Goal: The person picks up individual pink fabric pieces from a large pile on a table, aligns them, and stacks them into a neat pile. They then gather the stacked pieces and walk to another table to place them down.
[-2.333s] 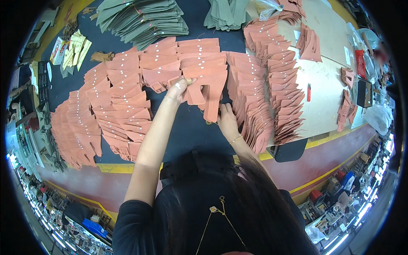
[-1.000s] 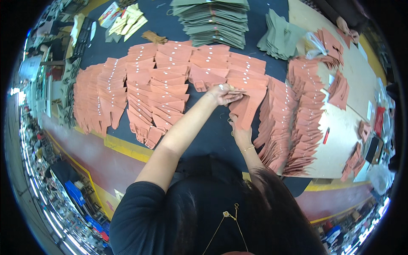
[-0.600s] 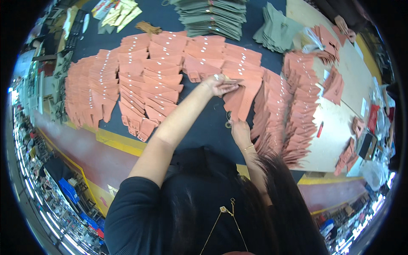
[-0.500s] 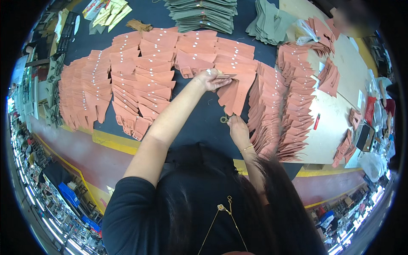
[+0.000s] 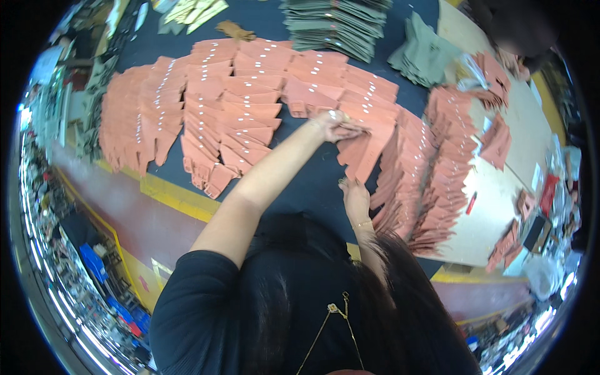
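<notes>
Salmon-coloured cut pieces [image 5: 375, 119], of leather or fabric, lie fanned out in overlapping rows with small white dots on them. My left hand [image 5: 337, 127] is closed at the edge of one fan, pinching a salmon piece [image 5: 357, 129] between thumb and fingers. The pieces' tapered lower ends [image 5: 362, 164] hang toward me, over the dark table top. Just below those ends my right hand [image 5: 356, 197] is closed, a bracelet on its wrist. A brass-coloured bit of ring-handled scissors [image 5: 341, 182] shows at its fingers; the remainder is hidden.
Stacks of grey-green pieces [image 5: 334, 25] stand at the far side, with another green pile [image 5: 422, 53] to their right. A brown scrap [image 5: 235, 30] lies far left. On the pale board at right are a red pen [image 5: 471, 203] and loose salmon pieces [image 5: 497, 142]. Another person [image 5: 515, 28] is at far right.
The view has shifted, so the table appears farther right. My left hand has turned slightly over the salmon pieces. The scissors' rings, plain before beside my right hand, are now mostly hidden.
</notes>
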A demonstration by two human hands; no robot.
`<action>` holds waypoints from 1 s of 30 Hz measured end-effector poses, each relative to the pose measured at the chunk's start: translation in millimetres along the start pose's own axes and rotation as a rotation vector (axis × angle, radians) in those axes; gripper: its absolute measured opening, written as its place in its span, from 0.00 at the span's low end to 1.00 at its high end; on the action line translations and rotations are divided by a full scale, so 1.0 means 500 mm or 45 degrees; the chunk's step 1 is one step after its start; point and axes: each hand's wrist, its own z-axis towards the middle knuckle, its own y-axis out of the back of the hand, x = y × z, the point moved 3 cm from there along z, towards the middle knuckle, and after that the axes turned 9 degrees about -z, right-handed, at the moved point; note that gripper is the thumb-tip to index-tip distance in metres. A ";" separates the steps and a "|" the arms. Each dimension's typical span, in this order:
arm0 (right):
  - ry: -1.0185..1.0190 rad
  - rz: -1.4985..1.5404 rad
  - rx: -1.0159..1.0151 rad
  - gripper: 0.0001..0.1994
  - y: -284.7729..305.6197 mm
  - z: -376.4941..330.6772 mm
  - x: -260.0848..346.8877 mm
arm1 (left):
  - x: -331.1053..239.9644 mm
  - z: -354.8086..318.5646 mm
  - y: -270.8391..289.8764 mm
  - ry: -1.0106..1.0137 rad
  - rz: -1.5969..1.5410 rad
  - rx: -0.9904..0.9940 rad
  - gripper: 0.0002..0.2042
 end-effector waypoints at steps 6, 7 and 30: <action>0.042 0.050 0.086 0.06 -0.001 -0.026 -0.005 | 0.025 -0.015 -0.005 -0.399 0.375 0.014 0.18; 0.032 0.016 0.136 0.06 -0.005 -0.036 -0.011 | 0.034 -0.026 -0.009 -0.502 0.384 0.025 0.19; -0.240 0.635 0.302 0.08 0.244 0.000 -0.035 | 0.106 -0.083 0.036 -0.737 0.895 -0.131 0.21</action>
